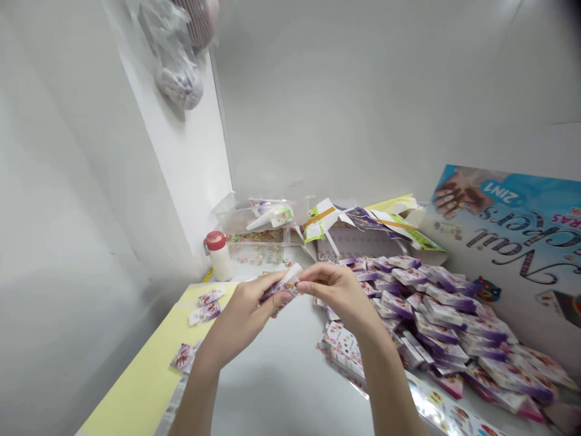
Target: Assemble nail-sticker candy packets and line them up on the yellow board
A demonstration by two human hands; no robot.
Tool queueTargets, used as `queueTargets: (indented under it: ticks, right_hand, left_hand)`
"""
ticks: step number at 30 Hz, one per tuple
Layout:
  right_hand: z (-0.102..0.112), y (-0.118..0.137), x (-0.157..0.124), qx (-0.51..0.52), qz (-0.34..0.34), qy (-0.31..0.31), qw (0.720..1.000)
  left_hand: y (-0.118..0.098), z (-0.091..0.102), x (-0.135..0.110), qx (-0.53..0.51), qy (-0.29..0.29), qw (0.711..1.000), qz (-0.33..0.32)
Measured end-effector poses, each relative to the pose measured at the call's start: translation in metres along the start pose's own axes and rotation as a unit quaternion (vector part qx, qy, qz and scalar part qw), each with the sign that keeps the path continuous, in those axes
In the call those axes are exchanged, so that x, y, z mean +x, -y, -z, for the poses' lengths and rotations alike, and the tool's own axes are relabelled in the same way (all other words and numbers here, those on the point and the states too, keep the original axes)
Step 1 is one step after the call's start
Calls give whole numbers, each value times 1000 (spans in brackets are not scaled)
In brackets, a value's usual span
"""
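Note:
My left hand (247, 312) is closed round a small white and purple printed carton (287, 282), held tilted above the table. At the carton's right end, my right hand (329, 287) has thumb and forefinger pinched together. Small coloured bits show by those fingertips; what they grip is too small to make out. A heap of similar small cartons (436, 315) lies to the right of my hands. Beneath my right forearm are white cards with coloured prints (342, 342). Several small purple printed packs (209, 312) lie on the yellow strip to the left.
A white bottle with a red lid (219, 257) stands at the back left. Clear plastic trays (258, 233) and torn-open printed boxes (358, 227) crowd the wall. A large blue and white printed box (508, 242) rises at the right. Plastic bags (175, 72) hang upper left.

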State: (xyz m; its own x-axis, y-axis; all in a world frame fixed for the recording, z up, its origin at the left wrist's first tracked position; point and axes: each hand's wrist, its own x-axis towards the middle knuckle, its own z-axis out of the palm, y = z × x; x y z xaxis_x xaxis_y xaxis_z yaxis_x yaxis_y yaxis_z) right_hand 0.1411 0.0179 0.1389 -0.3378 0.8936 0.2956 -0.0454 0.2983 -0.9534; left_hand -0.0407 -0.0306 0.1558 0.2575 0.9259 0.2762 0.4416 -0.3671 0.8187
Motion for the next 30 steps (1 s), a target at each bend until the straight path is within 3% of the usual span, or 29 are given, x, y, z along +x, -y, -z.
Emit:
queueTargets:
  ticks: [3, 5, 8, 11, 13, 17, 21, 27, 30]
  right_hand:
    - [0, 4, -3, -87, 53, -14, 995]
    - [1, 4, -3, -84, 66, -3, 994]
    - [2, 1, -1, 33, 25, 21, 999]
    - [-4, -2, 2, 164, -33, 29, 985]
    - [-9, -3, 3, 199, -51, 25, 978]
    - [-16, 0, 3, 133, 13, -7, 991]
    - [-14, 6, 0, 40, 72, 21, 996]
    - [-10, -1, 1, 112, -19, 1, 993]
    - [-10, -5, 2, 153, -30, 6, 988]
  left_hand:
    - [0, -1, 2, -40, -17, 999, 18]
    - [-1, -2, 1, -89, -23, 996, 23]
    - [-1, -5, 0, -148, -20, 989, -1]
    - [1, -10, 0, -170, -1, 985, -26]
    - [3, -12, 1, -176, 7, 984, -24]
    - [6, -12, 5, -160, -26, 987, -3]
    - [8, -7, 7, -146, -60, 987, 7]
    - [6, -6, 6, -170, -16, 985, 21]
    - [6, -8, 6, -180, 0, 983, 20]
